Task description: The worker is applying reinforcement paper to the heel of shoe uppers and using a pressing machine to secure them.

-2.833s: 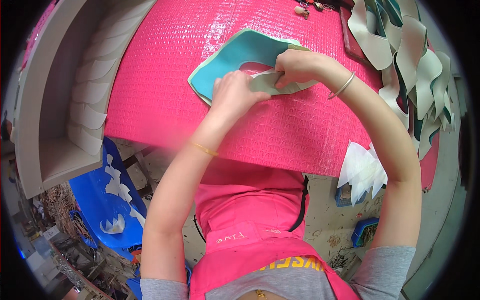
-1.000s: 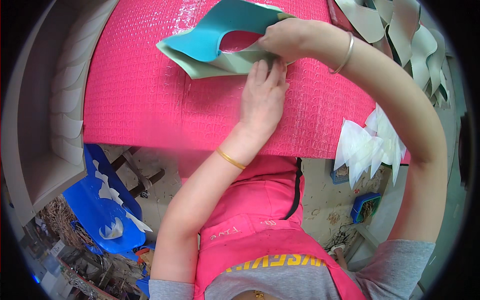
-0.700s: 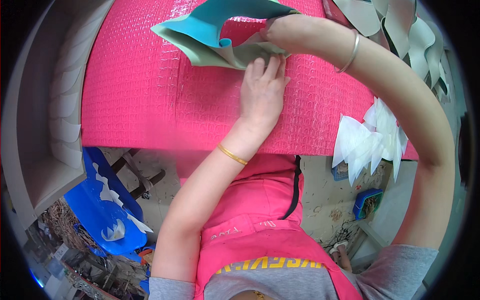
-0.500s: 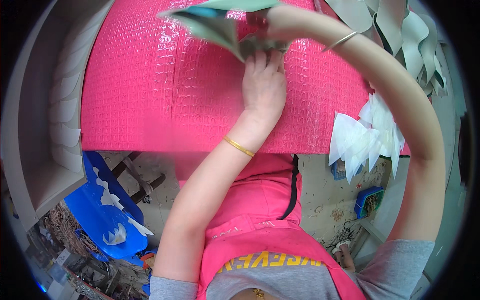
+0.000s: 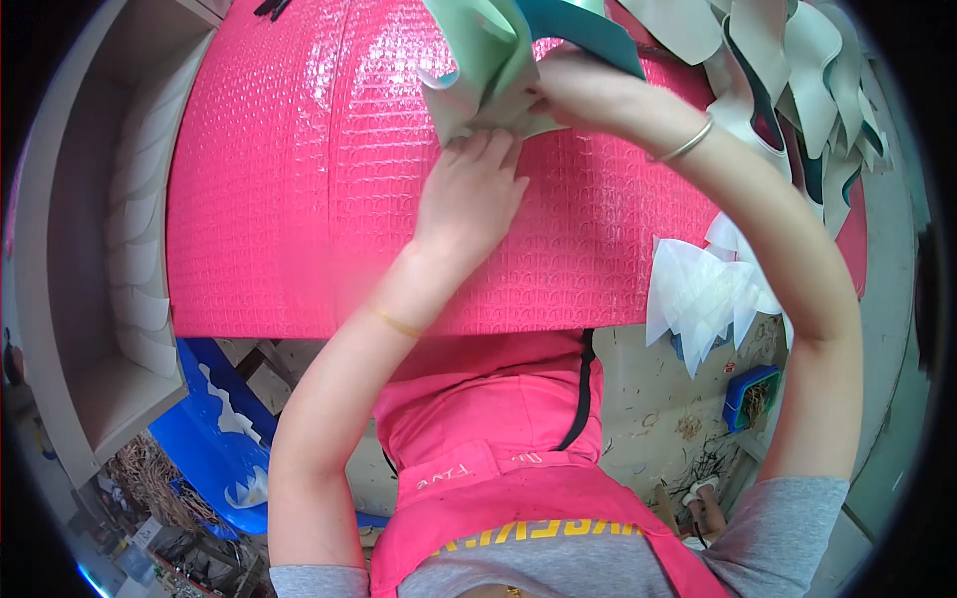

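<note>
A pale green, curved leather-like piece (image 5: 498, 60) with a teal underside stands folded at the far middle of the pink table cover (image 5: 299, 219). Fingertips of my left hand (image 5: 469, 189) pinch its near lower edge. From the right, my right hand (image 5: 583, 92) grips the same piece where it folds, its fingertips partly hidden by the material. The top of the piece runs out of the picture.
Several similar curved pieces (image 5: 812, 75) are heaped at the far right. White pointed sheets (image 5: 698, 294) overhang the table's near right edge. A grey shelf box (image 5: 75, 299) holding overlapping pale pieces stands left, above a blue tray (image 5: 204, 439). Black scissors-like handles (image 5: 271, 10) lie far left.
The piece has turned from a blurred, flatter position to stand more upright. My left hand has shifted left and slightly nearer; my right hand has come a little nearer.
</note>
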{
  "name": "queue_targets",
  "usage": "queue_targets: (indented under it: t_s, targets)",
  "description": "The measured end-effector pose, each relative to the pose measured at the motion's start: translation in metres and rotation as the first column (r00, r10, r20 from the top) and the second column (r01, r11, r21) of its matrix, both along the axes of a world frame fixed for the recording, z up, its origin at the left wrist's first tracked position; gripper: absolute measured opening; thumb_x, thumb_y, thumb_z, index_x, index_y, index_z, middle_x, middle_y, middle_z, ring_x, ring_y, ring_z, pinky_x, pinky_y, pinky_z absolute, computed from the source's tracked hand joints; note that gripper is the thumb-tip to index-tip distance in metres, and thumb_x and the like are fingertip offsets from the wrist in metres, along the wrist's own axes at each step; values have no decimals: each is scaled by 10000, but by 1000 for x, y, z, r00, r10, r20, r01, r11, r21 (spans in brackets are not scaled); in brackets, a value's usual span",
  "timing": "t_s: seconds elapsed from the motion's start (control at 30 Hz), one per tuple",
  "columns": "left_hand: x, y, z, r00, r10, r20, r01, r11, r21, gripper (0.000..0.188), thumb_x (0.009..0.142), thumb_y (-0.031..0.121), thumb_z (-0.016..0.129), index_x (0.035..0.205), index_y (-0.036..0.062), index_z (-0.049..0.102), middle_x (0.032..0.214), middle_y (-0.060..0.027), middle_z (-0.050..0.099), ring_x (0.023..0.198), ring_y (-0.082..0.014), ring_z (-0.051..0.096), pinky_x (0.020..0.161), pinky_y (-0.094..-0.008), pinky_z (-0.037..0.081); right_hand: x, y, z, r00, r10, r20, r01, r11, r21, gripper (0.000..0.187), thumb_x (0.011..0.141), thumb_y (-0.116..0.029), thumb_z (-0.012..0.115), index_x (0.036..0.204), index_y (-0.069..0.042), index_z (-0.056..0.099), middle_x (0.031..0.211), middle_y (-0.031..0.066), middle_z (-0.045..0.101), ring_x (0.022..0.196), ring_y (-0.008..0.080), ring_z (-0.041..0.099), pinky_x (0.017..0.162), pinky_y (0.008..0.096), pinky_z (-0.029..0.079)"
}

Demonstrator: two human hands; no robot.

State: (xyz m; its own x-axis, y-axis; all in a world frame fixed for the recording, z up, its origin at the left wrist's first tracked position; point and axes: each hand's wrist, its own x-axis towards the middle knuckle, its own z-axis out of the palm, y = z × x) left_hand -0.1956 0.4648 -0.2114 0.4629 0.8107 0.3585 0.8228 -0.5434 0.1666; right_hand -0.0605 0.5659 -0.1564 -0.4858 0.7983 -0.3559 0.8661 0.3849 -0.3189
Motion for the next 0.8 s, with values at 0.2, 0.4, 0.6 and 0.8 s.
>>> queue_targets:
  t_s: [0.2, 0.4, 0.6, 0.8]
  targets:
    - [2, 1, -2, 994, 94, 61, -96, 995, 24, 372, 781, 232, 543, 1102, 44, 529, 899, -52, 481, 841, -229, 459, 754, -342, 383, -18, 0, 8, 944, 220, 246, -264, 951, 162, 132, 684, -28, 589, 812, 1, 596, 713, 171, 586, 695, 290, 598, 606, 354, 465]
    - [22, 7, -14, 990, 127, -61, -119, 985, 121, 298, 766, 199, 560, 1045, 93, 569, 1041, -41, 492, 948, -235, 448, 865, -369, 356, 10, 35, -24, 744, 663, 79, -627, 652, 426, 208, 625, -11, 581, 831, -8, 556, 729, 151, 585, 664, 285, 577, 571, 353, 451]
    - [28, 18, -1, 983, 142, -113, -127, 983, 132, 286, 696, 131, 544, 968, 47, 575, 987, -34, 509, 951, -207, 466, 864, -354, 354, 22, 42, -8, 952, 300, -66, -305, 950, -68, 235, 672, -156, 617, 877, -39, 617, 723, 131, 600, 655, 251, 577, 592, 325, 455]
    - [4, 38, 29, 869, -257, -424, 356, 918, 173, 87, 611, 137, 545, 589, 109, 624, 652, -14, 536, 770, -147, 504, 770, -264, 364, 65, 31, 16, 902, 416, 117, -426, 902, 75, 264, 725, -148, 613, 972, -55, 597, 887, 141, 603, 819, 250, 576, 737, 323, 442]
